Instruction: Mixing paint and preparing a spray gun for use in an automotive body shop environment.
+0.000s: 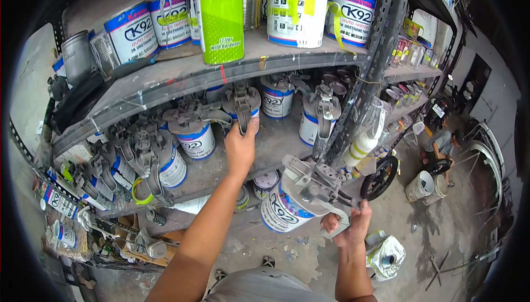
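My left hand [240, 146] is closed on the grey lever handle of a mixing lid [234, 98] atop a blue-and-white paint can on the middle shelf. My right hand [350, 226] grips the handle of another lidded can [281, 208], which it holds out in front of that shelf's edge, low and to the right. That can's grey lid [306, 178] carries a hinged pouring mechanism smudged with paint. Similar lidded cans [193, 142] stand to the left of my left hand, and more [317, 128] to its right.
Above are cans [127, 40] and a green tin [221, 20] on a shelf [165, 84]. A metal post [381, 37] rises at right. Beyond it are a crouching person [439, 150], buckets [419, 189] and curved metal parts [488, 180]. A silvery bag [386, 260] lies on the floor.
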Action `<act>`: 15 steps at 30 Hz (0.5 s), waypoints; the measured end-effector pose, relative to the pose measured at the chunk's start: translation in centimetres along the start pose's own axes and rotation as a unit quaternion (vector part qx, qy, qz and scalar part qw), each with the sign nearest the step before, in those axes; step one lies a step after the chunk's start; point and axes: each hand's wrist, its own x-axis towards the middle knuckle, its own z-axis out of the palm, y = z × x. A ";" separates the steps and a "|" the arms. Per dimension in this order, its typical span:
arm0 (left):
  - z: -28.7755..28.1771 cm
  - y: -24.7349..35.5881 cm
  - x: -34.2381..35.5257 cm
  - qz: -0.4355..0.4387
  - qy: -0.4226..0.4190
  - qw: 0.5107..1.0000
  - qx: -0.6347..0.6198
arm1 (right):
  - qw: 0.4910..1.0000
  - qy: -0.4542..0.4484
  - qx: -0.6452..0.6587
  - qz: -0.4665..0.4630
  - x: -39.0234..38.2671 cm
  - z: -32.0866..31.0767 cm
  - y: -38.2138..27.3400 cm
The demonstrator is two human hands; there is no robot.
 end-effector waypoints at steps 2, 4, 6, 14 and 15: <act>-2.3 0.4 -1.8 -0.004 -0.057 0.996 0.062 | 0.999 -0.012 0.006 0.029 -1.4 0.7 0.4; -6.1 0.9 -5.7 0.013 -0.023 0.998 0.060 | 0.992 -0.029 -0.123 0.008 -3.0 1.9 0.6; -11.9 1.9 -9.6 -0.009 -0.087 0.996 0.008 | 0.991 -0.036 -0.125 0.019 -4.3 3.5 1.1; -30.0 8.0 -21.0 0.012 -0.068 0.997 0.020 | 0.914 -0.189 -0.354 0.065 -10.8 13.7 10.0; -32.4 8.3 -22.4 0.039 -0.051 0.996 0.054 | 0.888 -0.220 -0.403 0.044 -11.9 15.4 12.1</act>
